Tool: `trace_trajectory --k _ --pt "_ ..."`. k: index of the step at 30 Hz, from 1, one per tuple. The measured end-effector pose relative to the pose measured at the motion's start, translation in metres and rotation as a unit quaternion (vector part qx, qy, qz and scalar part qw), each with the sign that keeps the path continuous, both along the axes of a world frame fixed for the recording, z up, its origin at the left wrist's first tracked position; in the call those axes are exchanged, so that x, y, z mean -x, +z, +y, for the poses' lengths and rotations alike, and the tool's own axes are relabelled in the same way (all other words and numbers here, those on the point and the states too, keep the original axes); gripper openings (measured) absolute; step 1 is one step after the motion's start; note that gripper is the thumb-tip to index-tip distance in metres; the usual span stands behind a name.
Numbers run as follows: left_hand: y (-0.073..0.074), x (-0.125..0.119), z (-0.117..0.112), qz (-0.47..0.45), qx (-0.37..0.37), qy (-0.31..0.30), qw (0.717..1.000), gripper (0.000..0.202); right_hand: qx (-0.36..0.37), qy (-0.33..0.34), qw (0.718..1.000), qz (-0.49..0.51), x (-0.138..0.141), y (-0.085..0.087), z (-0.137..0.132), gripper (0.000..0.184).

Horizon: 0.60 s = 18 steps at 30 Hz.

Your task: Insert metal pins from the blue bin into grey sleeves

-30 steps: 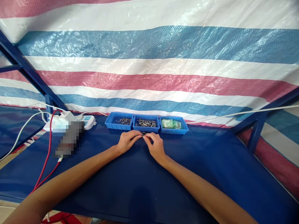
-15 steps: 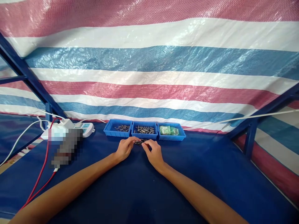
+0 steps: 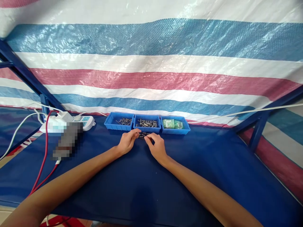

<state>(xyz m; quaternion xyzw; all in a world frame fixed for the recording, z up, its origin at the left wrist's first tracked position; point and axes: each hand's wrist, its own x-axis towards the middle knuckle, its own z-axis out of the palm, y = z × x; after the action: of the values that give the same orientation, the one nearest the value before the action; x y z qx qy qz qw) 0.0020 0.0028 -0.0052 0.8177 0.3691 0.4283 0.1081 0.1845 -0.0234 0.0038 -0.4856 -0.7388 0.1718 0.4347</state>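
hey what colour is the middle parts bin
The middle parts bin is bright blue, best seen in the head view.

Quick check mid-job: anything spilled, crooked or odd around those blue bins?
Nothing looks tipped or damaged. The one oddity: thin dark rods sit outside the blue bins, between the left hand and right hand, though bunched, so perhaps deliberate.

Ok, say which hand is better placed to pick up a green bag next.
Probably the right hand: it is nearer the bin with the green bags. The left hand is farther off, across the thin dark pieces.
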Motion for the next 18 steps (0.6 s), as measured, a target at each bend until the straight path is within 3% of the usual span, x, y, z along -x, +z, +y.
trace_trajectory --k 10,18 --pt "0.0074 -0.0021 -0.0004 0.033 -0.051 -0.017 0.998 0.032 -0.001 -0.001 1.0 0.013 -0.0006 0.0013 -0.0004 0.018" --pt "0.0048 -0.0029 0.0011 0.039 -0.083 -0.021 0.996 0.029 -0.004 -0.013 0.999 0.034 -0.0012 0.0005 -0.0023 0.02"
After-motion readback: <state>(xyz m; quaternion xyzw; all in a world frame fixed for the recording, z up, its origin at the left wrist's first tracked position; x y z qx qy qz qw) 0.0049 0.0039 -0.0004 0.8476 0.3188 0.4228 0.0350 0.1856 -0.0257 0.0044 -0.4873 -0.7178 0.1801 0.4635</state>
